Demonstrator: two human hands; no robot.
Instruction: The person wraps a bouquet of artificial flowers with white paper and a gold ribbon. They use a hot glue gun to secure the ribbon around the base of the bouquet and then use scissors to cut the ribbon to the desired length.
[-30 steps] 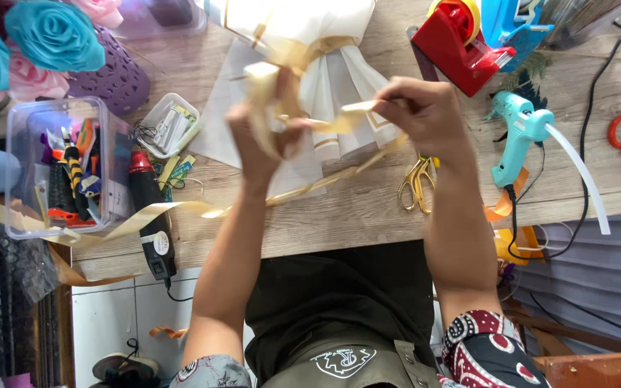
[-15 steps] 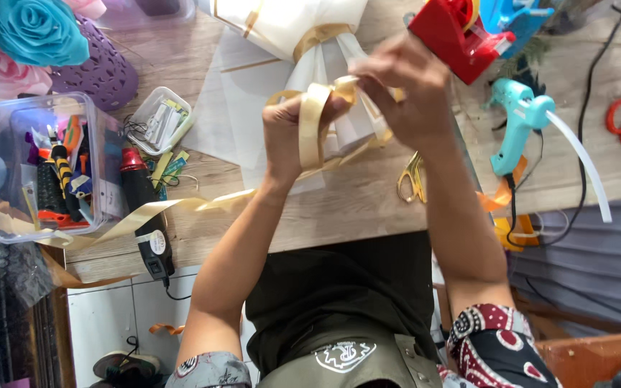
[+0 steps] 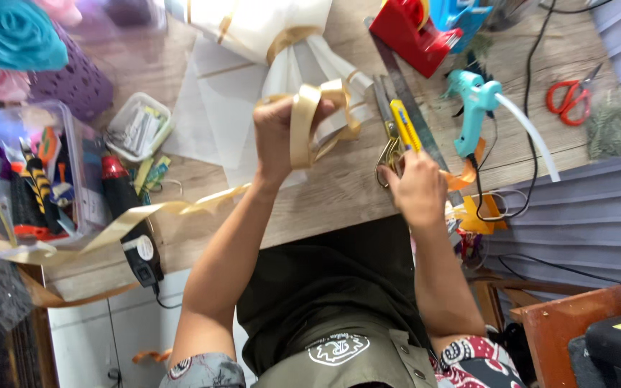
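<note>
My left hand (image 3: pixel 280 135) is raised over the wooden table (image 3: pixel 339 197) and pinches several loops of wide gold ribbon (image 3: pixel 305 128). The ribbon's long tail (image 3: pixel 145 215) trails left across the table to the plastic box. My right hand (image 3: pixel 420 188) is down on the table at the right. Its fingers lie over the gold handles of a pair of scissors (image 3: pixel 388 159) and the near end of a yellow utility knife (image 3: pixel 404 123). I cannot make out whether it grips either. Behind the loops lies a white wrapped bouquet cone (image 3: pixel 282 36) tied with gold ribbon.
A steel ruler (image 3: pixel 433 147), a red tape dispenser (image 3: pixel 410 32), a teal glue gun (image 3: pixel 477 108) with its cable and red scissors (image 3: pixel 573 97) sit at the right. A clear box of tools (image 3: pixel 26 179), a small tray (image 3: pixel 138 126) and paper flowers (image 3: pixel 12 36) are at the left.
My right hand has let go of the ribbon and dropped to the scissors and knife at the right. My left hand still holds the loops up.
</note>
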